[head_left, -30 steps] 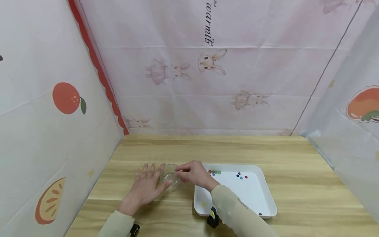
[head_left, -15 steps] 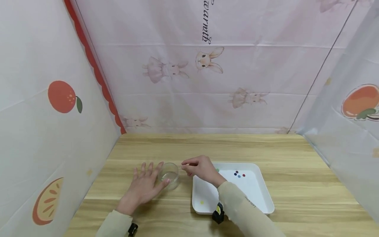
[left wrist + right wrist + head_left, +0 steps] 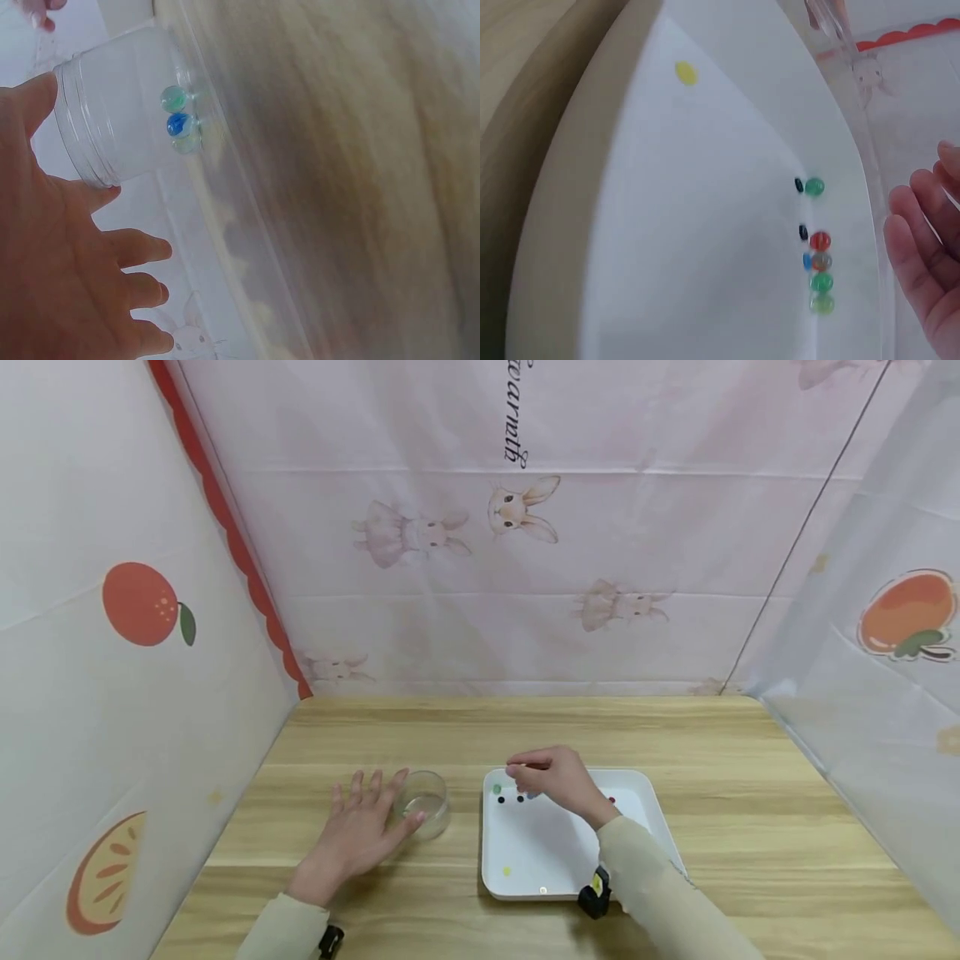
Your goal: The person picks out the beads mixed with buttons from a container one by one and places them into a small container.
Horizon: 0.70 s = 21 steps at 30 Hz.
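A clear, round jar (image 3: 422,806) stands upright on the table, with several glass marbles (image 3: 177,124) at its bottom. My left hand (image 3: 358,839) has its thumb and index finger at opposite sides of the jar's rim, the other fingers spread and straight. Over the far edge of a white tray (image 3: 491,860) is my right hand (image 3: 558,781), fingers loosely bent, with nothing visible between them in the right wrist view. Along the tray's far wall lie coloured marbles (image 3: 820,282) and small dark pieces (image 3: 803,232); the right hand hides part of this row in the head view.
A yellow piece (image 3: 507,872) lies near the tray's left front corner, and a pale round piece (image 3: 543,890) by its front wall. The wooden table (image 3: 390,727) is enclosed by printed cloth walls (image 3: 420,635).
My right hand has moved right, from above the jar to above the tray. Small dark pieces show farther left in the tray. The left hand stays at the jar.
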Each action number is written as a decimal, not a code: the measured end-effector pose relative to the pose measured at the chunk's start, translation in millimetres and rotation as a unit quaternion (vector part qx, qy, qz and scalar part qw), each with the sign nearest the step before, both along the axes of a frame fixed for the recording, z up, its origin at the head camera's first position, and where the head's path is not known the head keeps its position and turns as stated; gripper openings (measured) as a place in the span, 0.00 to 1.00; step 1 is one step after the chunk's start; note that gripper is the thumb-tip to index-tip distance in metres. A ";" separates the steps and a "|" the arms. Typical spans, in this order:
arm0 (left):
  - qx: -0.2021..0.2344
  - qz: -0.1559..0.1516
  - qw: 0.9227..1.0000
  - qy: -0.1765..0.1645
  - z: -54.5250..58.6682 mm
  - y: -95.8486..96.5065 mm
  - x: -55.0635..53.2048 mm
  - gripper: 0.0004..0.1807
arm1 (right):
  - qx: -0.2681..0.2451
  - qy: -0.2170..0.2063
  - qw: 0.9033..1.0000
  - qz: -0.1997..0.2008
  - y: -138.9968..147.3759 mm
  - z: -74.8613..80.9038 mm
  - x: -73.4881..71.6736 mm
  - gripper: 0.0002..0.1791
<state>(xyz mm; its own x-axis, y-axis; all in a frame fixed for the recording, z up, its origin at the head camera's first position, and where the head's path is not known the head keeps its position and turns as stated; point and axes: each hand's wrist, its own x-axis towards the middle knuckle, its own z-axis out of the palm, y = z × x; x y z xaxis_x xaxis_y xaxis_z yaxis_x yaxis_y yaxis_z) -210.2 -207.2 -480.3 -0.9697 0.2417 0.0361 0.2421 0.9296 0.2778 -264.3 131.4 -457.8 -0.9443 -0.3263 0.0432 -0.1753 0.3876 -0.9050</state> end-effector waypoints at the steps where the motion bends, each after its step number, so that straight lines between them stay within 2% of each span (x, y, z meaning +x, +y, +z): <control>1: 0.000 0.000 1.000 0.000 0.2 -0.2 0.3 0.47 | 0.003 -0.001 1.000 -0.002 4.2 -0.6 0.2 0.19; 11: 0.001 -0.007 1.000 0.018 -0.2 -3.1 -1.6 0.47 | 0.033 -0.012 0.998 -0.045 36.1 -9.7 3.1 0.20; 21: 0.001 -0.007 1.000 0.020 -2.2 -2.9 -0.2 0.47 | 0.042 -0.031 0.996 -0.073 43.8 -19.6 4.7 0.17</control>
<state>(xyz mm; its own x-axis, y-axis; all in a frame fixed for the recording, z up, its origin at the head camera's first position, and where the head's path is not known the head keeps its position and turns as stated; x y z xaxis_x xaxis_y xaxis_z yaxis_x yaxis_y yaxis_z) -210.3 -210.1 -482.6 -0.9639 0.2555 0.0753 0.2663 0.9253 0.2700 -259.6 175.2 -477.4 -0.9819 -0.1854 -0.0395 -0.0555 0.4804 -0.8753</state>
